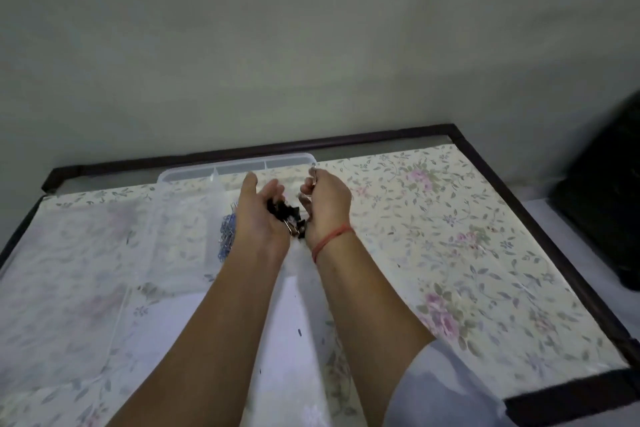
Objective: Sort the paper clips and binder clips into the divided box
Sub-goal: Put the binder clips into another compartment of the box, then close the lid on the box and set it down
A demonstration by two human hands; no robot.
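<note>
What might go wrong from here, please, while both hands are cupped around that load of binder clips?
1. The black binder clips are heaped loosely between the left hand and right hand; some could slip through the gap at the wrists and scatter over the floral cloth.
2. The blue paper clips lie right beside the hands, so dropped binder clips may mix into them.
3. The clear divided box is partly hidden, which makes aiming harder.
</note>
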